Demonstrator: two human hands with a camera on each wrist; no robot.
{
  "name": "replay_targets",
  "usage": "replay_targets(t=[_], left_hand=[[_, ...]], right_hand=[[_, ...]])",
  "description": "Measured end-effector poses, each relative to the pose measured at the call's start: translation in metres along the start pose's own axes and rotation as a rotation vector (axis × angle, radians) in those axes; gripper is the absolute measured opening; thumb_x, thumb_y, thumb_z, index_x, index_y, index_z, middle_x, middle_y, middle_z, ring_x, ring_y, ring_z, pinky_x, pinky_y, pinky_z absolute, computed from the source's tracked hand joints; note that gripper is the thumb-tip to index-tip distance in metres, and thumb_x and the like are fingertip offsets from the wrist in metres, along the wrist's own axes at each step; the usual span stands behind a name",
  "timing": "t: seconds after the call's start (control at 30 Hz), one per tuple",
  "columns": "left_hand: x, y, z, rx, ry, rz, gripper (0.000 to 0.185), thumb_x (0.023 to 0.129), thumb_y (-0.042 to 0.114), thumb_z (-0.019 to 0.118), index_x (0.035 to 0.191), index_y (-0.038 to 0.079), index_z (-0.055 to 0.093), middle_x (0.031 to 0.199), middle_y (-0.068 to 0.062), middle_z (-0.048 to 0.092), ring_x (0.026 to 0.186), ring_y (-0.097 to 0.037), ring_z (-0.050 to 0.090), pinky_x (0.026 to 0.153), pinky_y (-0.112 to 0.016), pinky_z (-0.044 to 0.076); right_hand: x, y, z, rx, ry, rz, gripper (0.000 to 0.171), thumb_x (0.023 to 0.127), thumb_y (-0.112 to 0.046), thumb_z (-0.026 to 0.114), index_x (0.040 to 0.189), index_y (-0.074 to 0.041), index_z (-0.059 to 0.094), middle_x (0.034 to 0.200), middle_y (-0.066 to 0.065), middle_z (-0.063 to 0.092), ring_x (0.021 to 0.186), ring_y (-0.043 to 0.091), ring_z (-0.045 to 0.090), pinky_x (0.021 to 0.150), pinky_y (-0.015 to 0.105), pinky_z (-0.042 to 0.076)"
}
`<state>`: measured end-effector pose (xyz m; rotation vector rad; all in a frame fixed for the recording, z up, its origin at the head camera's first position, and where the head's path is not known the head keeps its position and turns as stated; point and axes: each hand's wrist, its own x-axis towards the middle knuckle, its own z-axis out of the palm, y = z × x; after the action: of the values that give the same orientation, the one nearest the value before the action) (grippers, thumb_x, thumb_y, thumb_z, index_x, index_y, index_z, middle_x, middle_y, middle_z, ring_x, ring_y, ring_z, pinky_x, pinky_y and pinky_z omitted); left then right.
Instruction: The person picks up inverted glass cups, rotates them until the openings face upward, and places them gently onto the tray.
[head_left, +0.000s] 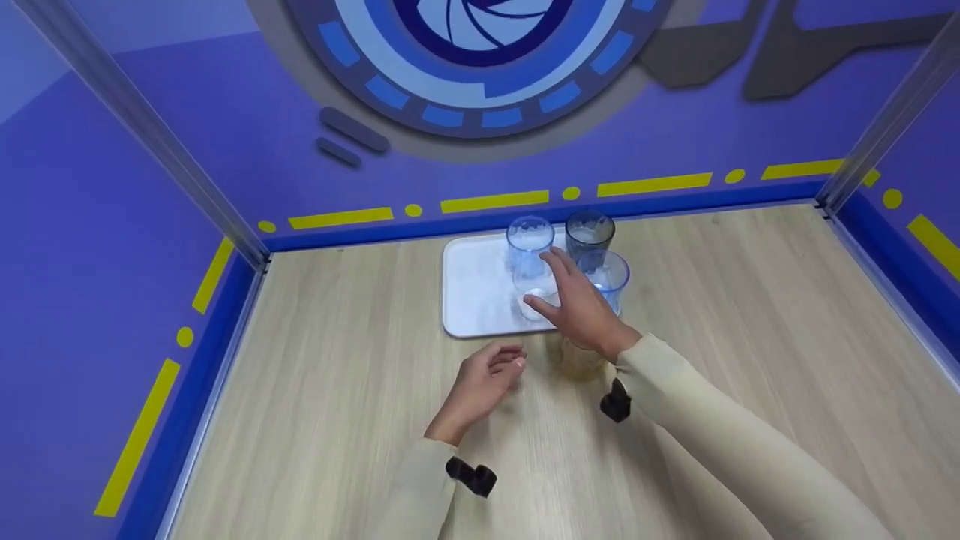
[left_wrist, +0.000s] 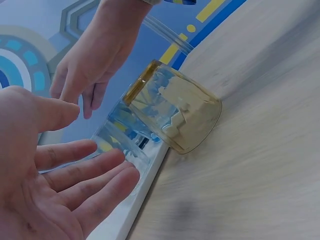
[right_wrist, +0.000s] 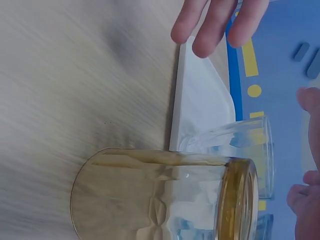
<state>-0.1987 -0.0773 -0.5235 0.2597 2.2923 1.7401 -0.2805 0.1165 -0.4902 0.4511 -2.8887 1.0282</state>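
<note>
My right hand (head_left: 585, 311) hovers over the front of a white tray (head_left: 476, 289), thumb and fingers spread apart beside a clear glass (head_left: 534, 306). In the left wrist view its fingers point down above the glasses. My left hand (head_left: 484, 382) hangs in front of the tray with relaxed fingers and holds nothing; its palm shows in the left wrist view. An amber glass (left_wrist: 175, 110) stands mouth down on the table just before the tray, its thick base on top. In the head view my right wrist partly covers that amber glass (head_left: 581, 365).
Also on the tray are a light blue glass (head_left: 530, 238) at the back, a dark grey glass (head_left: 590, 232) at back right and a blue-rimmed glass (head_left: 611, 274) at front right. Purple-blue panels (head_left: 225, 150) wall in the wooden table (head_left: 337, 375).
</note>
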Motion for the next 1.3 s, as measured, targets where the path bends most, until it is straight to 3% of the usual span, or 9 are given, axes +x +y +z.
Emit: replay_targets(t=[0.17,0.3,0.43,0.77,1.07,1.3], left_hand=[[0.003,0.004,0.006,0.018,-0.014,0.068,0.035,0.095,0.019,0.059,0.127,0.005,0.058,0.125,-0.015,0.064,0.118,-0.026,0.061,0.1,-0.036,0.049],[0.006,0.007,0.011,0.028,-0.023,0.086,0.037,0.094,0.017,0.061,0.128,0.004,0.056,0.125,-0.015,0.064,0.119,-0.03,0.06,0.102,-0.041,0.048],[0.008,0.01,0.014,0.085,-0.03,0.116,0.037,0.093,0.021,0.063,0.126,0.005,0.057,0.124,-0.014,0.064,0.118,-0.031,0.06,0.101,-0.038,0.049],[0.014,0.017,0.027,0.265,-0.037,0.123,0.038,0.092,0.022,0.062,0.127,0.009,0.057,0.127,-0.012,0.063,0.116,-0.027,0.062,0.09,-0.035,0.055],[0.02,0.022,0.037,0.34,-0.037,0.106,0.043,0.092,0.023,0.063,0.131,0.008,0.055,0.13,-0.008,0.061,0.116,-0.023,0.061,0.092,-0.04,0.054],[0.021,0.025,0.044,0.454,-0.007,0.158,0.046,0.09,0.025,0.065,0.132,0.01,0.054,0.13,-0.006,0.061,0.114,-0.023,0.061,0.091,-0.037,0.053]], right_hand=[[-0.009,-0.001,-0.006,0.004,0.025,-0.002,0.074,0.092,-0.049,0.06,0.149,-0.014,0.029,0.156,0.011,0.029,0.14,0.03,0.038,0.112,0.049,0.036],[-0.015,-0.002,-0.011,0.003,0.044,-0.014,0.072,0.092,-0.049,0.059,0.148,-0.014,0.03,0.153,0.009,0.033,0.137,0.029,0.041,0.112,0.048,0.037],[-0.021,-0.004,-0.015,-0.009,0.052,-0.023,0.07,0.092,-0.047,0.06,0.147,-0.014,0.031,0.151,0.009,0.036,0.135,0.028,0.044,0.111,0.047,0.038],[-0.033,0.003,-0.026,-0.012,0.079,-0.025,0.064,0.092,-0.041,0.063,0.144,-0.014,0.038,0.144,0.009,0.046,0.124,0.028,0.055,0.101,0.045,0.048],[-0.045,0.01,-0.031,-0.002,0.077,0.021,0.056,0.092,-0.038,0.064,0.138,-0.014,0.045,0.132,0.01,0.055,0.119,0.027,0.057,0.098,0.046,0.051],[-0.056,0.022,-0.034,-0.031,0.147,-0.049,0.036,0.093,-0.029,0.065,0.124,-0.012,0.057,0.116,0.009,0.063,0.104,0.023,0.062,0.091,0.043,0.054]])
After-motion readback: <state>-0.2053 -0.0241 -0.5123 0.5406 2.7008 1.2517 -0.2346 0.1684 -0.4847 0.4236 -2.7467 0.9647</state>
